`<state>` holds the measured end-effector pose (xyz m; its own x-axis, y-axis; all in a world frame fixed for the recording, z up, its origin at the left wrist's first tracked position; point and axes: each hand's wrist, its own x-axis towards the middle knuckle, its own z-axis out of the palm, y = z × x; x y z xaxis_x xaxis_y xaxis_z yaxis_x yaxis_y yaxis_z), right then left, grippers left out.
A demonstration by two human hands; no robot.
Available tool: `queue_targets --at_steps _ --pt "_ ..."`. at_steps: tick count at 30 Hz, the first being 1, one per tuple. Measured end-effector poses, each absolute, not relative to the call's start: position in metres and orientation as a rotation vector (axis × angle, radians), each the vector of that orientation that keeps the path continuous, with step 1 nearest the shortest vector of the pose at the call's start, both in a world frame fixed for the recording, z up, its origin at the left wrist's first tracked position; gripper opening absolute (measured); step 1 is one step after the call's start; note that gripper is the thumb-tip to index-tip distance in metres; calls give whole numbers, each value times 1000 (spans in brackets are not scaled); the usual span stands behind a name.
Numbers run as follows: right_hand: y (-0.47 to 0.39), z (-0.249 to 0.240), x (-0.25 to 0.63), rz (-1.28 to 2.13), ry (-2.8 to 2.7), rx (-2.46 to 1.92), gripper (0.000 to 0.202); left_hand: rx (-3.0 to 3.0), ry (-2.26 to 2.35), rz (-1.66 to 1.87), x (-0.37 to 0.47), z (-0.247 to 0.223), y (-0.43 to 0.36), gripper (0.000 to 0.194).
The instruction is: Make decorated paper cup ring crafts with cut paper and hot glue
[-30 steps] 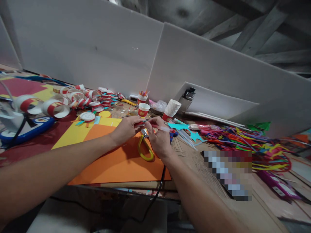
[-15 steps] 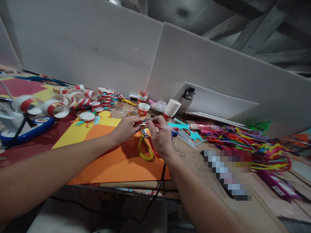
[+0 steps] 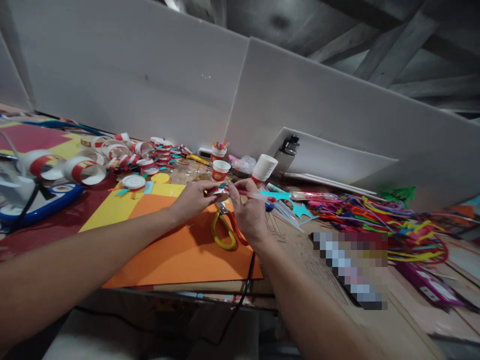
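Observation:
My left hand (image 3: 193, 201) is closed in a pinch on a small red-and-white paper piece (image 3: 218, 191) with a bit of teal on it. My right hand (image 3: 250, 216) meets it from the other side, thumb and fingers pressed together at the same piece. A pale, see-through strip (image 3: 262, 197) with a red end sticks out to the right behind the right hand's fingers; its kind is unclear. Just below the hands lie scissors (image 3: 224, 240) with yellow and orange handles, on an orange sheet (image 3: 168, 260). The right hand partly covers them.
Behind the hands stand a paper cup (image 3: 220, 171), a cup stack (image 3: 264, 168) and a dark bottle (image 3: 288, 154). Cut cup rings (image 3: 85, 169) and a blue-based device (image 3: 45, 202) are leftward. Colourful pipe cleaners (image 3: 375, 215) are heaped rightward. A black cable (image 3: 247, 280) hangs over the front edge.
Both hands stay nearly in place around the small paper piece, with only slight finger shifts. The whole view has moved a little; the scissors have not visibly moved on the sheet.

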<state>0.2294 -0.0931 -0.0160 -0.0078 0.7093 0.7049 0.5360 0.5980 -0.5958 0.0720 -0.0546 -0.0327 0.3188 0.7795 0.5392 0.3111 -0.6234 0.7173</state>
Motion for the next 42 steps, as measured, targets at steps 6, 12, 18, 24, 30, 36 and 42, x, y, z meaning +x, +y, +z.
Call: queue_targets --at_steps 6,12,18,24,30,36,42 --pt "-93 -17 230 186 -1698 -1038 11 2086 916 1263 73 -31 -56 24" --pt "-94 -17 230 186 -1693 -1051 12 2091 924 1262 73 -30 -57 24" --pt "-95 -15 229 181 -1696 -1054 12 2102 921 1258 73 -32 -56 25" --pt "-94 -16 229 171 -1683 -1055 14 2090 893 1236 72 -31 -57 27" --pt "-94 -16 230 175 -1691 -1063 14 2092 900 1247 73 -28 -58 22" --pt "-94 -18 230 174 -1697 -1081 14 2097 906 1248 72 -31 -56 17" --pt "-96 -13 229 195 -1668 -1037 15 1777 899 1195 71 -29 -56 15"
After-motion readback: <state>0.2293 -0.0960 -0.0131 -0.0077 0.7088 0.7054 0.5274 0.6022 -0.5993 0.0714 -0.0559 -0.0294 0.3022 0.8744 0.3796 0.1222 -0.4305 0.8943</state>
